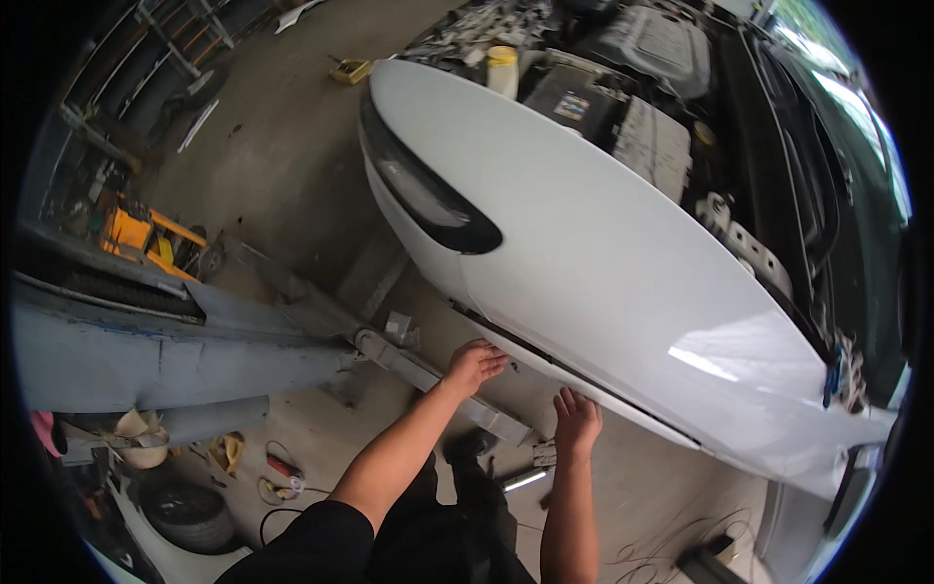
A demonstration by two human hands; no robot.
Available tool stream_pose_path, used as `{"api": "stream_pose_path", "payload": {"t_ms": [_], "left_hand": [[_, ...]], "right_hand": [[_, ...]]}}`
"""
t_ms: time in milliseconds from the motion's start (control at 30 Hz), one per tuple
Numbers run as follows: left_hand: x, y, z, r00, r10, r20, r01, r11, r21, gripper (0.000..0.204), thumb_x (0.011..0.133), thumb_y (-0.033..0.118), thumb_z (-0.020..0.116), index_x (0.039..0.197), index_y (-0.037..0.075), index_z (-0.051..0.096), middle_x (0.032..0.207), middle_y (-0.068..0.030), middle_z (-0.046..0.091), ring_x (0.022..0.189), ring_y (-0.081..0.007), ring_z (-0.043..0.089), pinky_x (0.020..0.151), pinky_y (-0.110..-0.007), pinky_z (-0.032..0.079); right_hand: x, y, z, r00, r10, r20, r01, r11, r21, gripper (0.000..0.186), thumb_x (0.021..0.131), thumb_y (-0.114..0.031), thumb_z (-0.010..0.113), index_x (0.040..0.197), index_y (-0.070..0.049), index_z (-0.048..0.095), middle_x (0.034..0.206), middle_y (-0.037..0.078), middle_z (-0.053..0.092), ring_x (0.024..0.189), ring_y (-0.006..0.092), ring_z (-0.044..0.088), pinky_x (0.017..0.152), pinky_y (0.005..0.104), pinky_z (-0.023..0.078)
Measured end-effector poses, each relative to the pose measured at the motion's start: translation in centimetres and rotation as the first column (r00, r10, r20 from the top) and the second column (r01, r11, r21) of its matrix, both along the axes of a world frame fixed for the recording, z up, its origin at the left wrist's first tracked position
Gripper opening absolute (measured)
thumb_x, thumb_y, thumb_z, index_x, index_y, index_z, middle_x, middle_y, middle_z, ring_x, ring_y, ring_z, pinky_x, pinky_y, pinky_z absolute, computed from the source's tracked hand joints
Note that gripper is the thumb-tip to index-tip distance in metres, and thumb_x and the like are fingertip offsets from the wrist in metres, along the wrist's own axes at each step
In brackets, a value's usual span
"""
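A long white trim strip (623, 407) runs along the lower edge of the car's white fender (574, 253), with a dark gap between the two. My left hand (477, 363) grips the strip's edge toward the headlight end, its fingers bent against it. Farther right, my right hand (578, 417) has its fingers curled on the same edge, knuckles up. Its fingertips are partly hidden. The dark headlight (433, 200) sits at the fender's front left.
The open engine bay (603, 88) lies beyond the fender. At left stands a grey-blue car body panel (175, 360). A metal lift arm (428, 375) crosses the floor below my left hand. A lit work lamp (525, 480), a tyre (185, 511), an orange jack (131, 229) and loose cables lie about.
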State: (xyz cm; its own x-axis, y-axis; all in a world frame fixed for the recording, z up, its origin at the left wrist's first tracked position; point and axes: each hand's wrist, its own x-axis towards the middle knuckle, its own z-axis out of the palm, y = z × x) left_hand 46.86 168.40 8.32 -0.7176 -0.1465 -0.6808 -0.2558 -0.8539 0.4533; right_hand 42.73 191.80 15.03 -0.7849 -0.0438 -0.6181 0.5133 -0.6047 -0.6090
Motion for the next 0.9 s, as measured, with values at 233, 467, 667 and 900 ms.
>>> {"api": "stream_pose_path", "payload": {"t_ms": [233,467,667,900], "left_hand": [[3.1,-6.9,-11.2,0.979,0.082,0.187,-0.071,0.996,-0.062,0.038,0.088,0.018,0.054,0.124,0.011,0.046,0.109,-0.0103,0.064,0.091,-0.0254,0.065,0.076,-0.041,0.053],[1.8,-10.6,-17.2,0.978,0.150,0.143,-0.177,0.963,0.203,0.031,0.093,0.029,0.050,0.118,0.011,0.044,0.116,-0.0118,0.059,0.095,-0.0288,0.064,0.080,-0.043,0.052],[-0.7,-12.1,-18.0,0.966,0.188,0.180,-0.241,0.908,0.342,0.035,0.096,0.036,0.045,0.118,0.009,0.041,0.118,-0.0139,0.056,0.100,-0.0303,0.061,0.086,-0.046,0.049],[-1.8,-11.6,-16.2,0.976,0.138,0.170,-0.185,0.933,0.307,0.033,0.090,0.042,0.055,0.103,0.012,0.053,0.107,-0.0043,0.059,0.099,-0.0244,0.056,0.091,-0.043,0.047]], "right_hand": [[-0.2,1.5,-3.3,0.985,0.058,-0.161,-0.062,0.998,-0.018,0.020,0.086,-0.008,0.049,0.101,0.002,0.057,0.103,0.016,0.060,0.100,0.0325,0.057,0.090,0.0441,0.047],[-0.4,2.0,-3.2,0.963,0.118,-0.242,-0.146,0.984,-0.099,0.017,0.085,-0.011,0.052,0.095,0.000,0.061,0.092,0.012,0.062,0.094,0.0281,0.057,0.089,0.0399,0.046],[-0.3,-0.1,-1.1,0.994,-0.015,-0.109,0.007,0.997,-0.072,0.023,0.088,-0.022,0.054,0.098,-0.001,0.058,0.095,0.014,0.062,0.094,0.0283,0.057,0.091,0.0419,0.045],[-0.2,-0.9,-0.2,0.998,-0.044,-0.050,0.047,0.997,0.064,0.032,0.089,-0.033,0.060,0.103,-0.004,0.057,0.096,0.012,0.062,0.094,0.0274,0.058,0.089,0.0418,0.047]]}}
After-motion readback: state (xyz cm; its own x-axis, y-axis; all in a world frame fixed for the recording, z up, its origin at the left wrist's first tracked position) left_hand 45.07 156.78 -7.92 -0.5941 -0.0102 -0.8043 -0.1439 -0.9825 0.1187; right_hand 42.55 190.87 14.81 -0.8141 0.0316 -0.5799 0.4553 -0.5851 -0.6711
